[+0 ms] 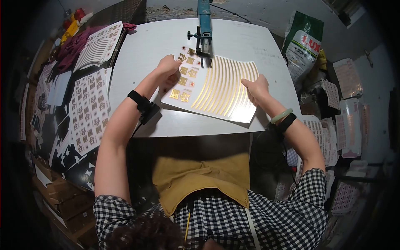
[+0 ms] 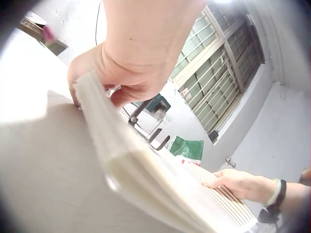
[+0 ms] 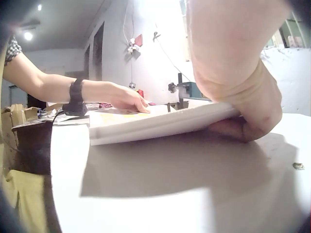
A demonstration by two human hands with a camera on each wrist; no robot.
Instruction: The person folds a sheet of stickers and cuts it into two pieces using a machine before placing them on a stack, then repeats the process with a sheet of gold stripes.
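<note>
A thick stack of white sheets point(image 1: 200, 106), its top printed with gold stripes and gold characters, lies tilted above the white table, its near edge raised over a shadow. At the stack's left edge my left hand point(image 1: 168, 66) grips it, with the thumb on top. My right hand point(image 1: 256, 87) holds the right edge, thumb on the striped face and fingers underneath in the right wrist view. The far edge of the stack reaches under the dark metal foot point(image 1: 203, 54) of a teal machine arm point(image 1: 204, 18). From the left wrist view, the stack's layered edge point(image 2: 104, 131) shows.
More printed sheets point(image 1: 88, 110) lie on a dark side surface at left, beside a maroon cloth point(image 1: 75, 50). A green and white bag point(image 1: 303, 43) leans at the table's right. Stacks of printed sheets point(image 1: 349, 125) stand farther right. The white table point(image 1: 146, 37) ends just before my lap.
</note>
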